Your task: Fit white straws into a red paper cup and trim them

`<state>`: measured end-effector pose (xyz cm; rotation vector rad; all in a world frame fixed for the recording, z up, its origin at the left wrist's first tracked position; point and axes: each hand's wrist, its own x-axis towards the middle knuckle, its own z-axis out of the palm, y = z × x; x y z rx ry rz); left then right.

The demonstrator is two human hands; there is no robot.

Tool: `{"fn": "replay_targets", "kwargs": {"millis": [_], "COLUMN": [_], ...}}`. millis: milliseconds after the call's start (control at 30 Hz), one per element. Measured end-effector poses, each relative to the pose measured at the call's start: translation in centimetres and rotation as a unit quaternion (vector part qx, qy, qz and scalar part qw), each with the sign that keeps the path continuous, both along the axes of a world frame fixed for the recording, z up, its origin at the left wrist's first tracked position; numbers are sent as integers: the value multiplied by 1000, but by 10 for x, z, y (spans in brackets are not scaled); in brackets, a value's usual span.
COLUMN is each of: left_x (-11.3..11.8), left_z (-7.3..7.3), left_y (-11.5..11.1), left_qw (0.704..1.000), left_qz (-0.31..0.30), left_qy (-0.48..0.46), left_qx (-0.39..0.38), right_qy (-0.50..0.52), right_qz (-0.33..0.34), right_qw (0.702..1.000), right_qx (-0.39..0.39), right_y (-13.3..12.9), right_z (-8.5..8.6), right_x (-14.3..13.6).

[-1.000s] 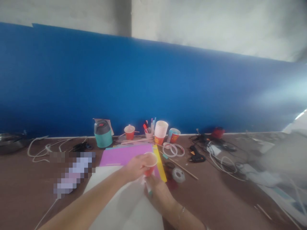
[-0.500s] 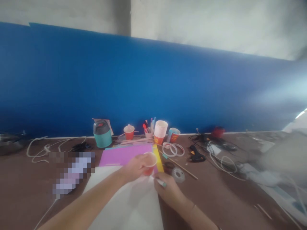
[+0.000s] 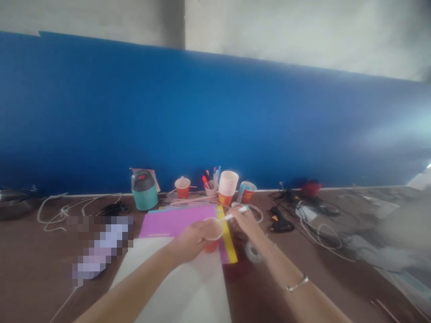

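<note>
My left hand (image 3: 190, 241) is closed round the side of a red and white paper cup (image 3: 211, 246), which stands upright over the white paper (image 3: 168, 287). To the right of the cup, my right hand (image 3: 243, 220) grips a white marker (image 3: 235, 214) with a green end. The marker's tip points left, close to the cup's far rim; whether it touches cannot be made out. Under and behind the cup lie a purple sheet (image 3: 178, 220) and a yellow sheet (image 3: 229, 249). A roll of clear tape (image 3: 252, 252) lies partly hidden behind my right forearm.
Along the back stand a teal-and-grey container (image 3: 144, 193), a red cup (image 3: 182, 187), a pen holder (image 3: 211, 190), stacked paper cups (image 3: 228, 186) and another cup (image 3: 247, 192). A black glue gun (image 3: 281, 222) and tangled cables (image 3: 319, 233) lie right. White cord (image 3: 54, 211) lies left.
My right hand, with the marker, has moved up and away from the near side of the cup to its far right. My left hand and the cup have shifted slightly nearer.
</note>
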<state>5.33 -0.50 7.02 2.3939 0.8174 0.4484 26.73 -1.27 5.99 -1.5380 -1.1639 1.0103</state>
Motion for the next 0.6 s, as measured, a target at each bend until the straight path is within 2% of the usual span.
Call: {"fn": "replay_targets", "kwargs": {"millis": [67, 167, 267, 400, 500, 600], "left_x": [-1, -1, -1, 0, 2, 7], "left_z": [-1, -2, -1, -3, -11, -29], "left_y": [0, 0, 0, 0, 1, 5], "left_qw": [1000, 1000, 1000, 1000, 999, 996], "left_qz": [3, 9, -5, -4, -23, -32], "left_qy": [3, -1, -13, -17, -38, -43], "left_qx": [-2, -1, 4, -13, 26, 74], "right_qy": [-14, -35, -56, -82, -90, -75], "right_qz": [24, 92, 171, 230, 255, 279], "right_qw": [1000, 995, 983, 969, 961, 954], "right_qx": [1, -7, -18, -37, -60, -86], "right_y": [22, 47, 60, 69, 75, 79], "right_z": [5, 9, 11, 8, 1, -7], "right_x": [-7, -25, -39, -45, -45, -45]}}
